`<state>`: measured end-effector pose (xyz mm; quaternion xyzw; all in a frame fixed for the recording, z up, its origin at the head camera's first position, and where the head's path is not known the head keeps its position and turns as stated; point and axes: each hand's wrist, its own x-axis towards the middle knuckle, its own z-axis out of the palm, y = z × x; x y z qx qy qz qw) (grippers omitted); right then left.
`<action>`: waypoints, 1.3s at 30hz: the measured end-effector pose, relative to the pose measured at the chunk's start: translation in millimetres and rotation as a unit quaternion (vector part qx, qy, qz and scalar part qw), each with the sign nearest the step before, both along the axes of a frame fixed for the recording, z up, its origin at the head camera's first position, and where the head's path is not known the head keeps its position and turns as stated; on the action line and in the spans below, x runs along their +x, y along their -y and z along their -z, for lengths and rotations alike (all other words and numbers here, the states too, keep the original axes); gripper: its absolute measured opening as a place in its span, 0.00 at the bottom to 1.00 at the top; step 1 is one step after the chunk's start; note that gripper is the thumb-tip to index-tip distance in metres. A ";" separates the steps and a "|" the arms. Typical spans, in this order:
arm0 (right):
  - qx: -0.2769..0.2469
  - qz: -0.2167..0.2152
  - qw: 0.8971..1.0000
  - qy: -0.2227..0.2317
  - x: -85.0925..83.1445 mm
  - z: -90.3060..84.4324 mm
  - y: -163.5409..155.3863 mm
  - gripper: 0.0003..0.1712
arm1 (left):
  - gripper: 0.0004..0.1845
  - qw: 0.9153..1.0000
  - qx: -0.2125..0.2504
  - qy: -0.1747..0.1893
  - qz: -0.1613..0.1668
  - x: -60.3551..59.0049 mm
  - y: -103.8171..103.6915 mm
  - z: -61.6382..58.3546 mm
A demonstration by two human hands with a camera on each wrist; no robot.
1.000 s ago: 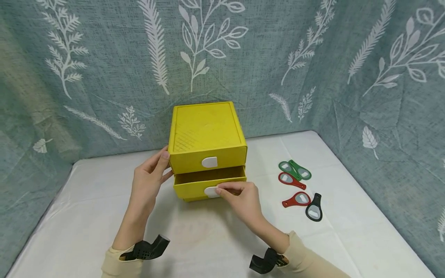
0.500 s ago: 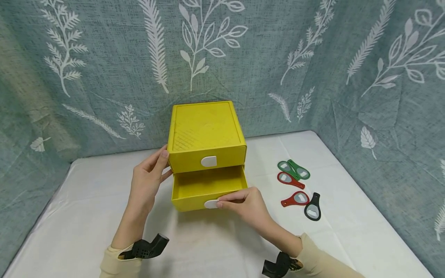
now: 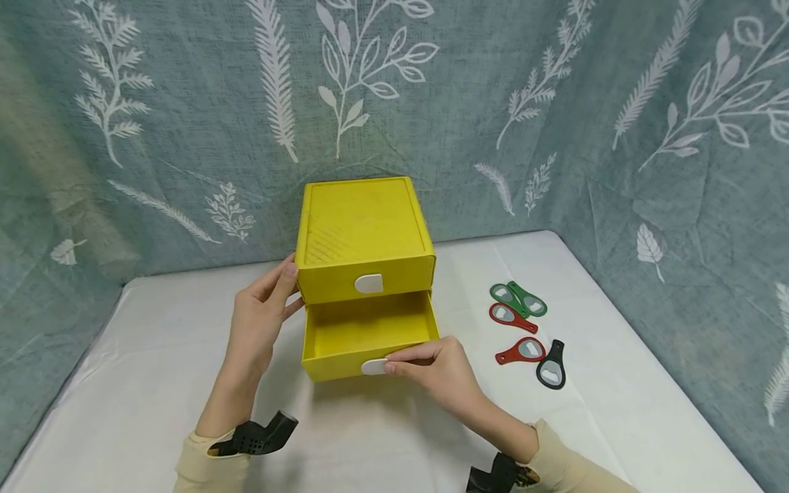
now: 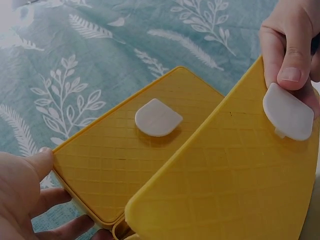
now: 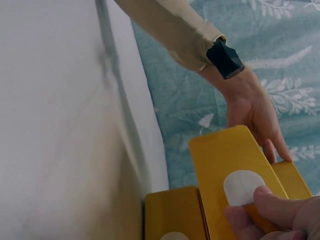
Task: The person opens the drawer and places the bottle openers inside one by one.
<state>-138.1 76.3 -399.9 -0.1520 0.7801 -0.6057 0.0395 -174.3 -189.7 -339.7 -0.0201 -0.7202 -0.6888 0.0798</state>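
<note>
A yellow drawer cabinet (image 3: 364,226) with white tab handles stands on the white-covered table. Its middle drawer (image 3: 335,366) is pulled out, and the inside that shows holds nothing. My right hand (image 3: 446,376) pinches that drawer's white handle (image 3: 373,367) between thumb and fingers. On the cabinet's left side rests my left hand (image 3: 259,315), thumb at the front edge and fingers fairly straight along the side wall. The top drawer (image 4: 110,170) is closed, its handle (image 4: 157,117) untouched. Below, the bottom drawer (image 5: 172,210) shows only in the right wrist view.
Several bottle openers lie to the right of the cabinet: two green ones (image 3: 533,306), two red ones (image 3: 522,350) and a black one (image 3: 551,374). A patterned blue-green curtain (image 3: 216,103) hangs close behind the cabinet and along both sides of the table (image 3: 154,356).
The middle drawer has slid out from slightly open to well open, with my right hand moving toward me on its handle. My left hand has stayed at the cabinet's side.
</note>
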 end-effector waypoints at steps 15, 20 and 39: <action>-0.001 -0.091 0.995 0.036 5.0 -2.8 -40.2 0.09 | 0.30 1.000 0.004 0.009 0.003 0.7 1.1 0.2; 0.036 -0.076 0.996 -0.018 -4.6 -15.4 -76.8 0.08 | 0.30 1.000 0.004 0.012 0.006 0.5 1.5 0.7; 0.133 -0.011 0.990 -0.051 -47.4 -15.6 -238.4 0.17 | 0.29 1.000 0.007 0.009 0.006 -3.5 1.3 -0.9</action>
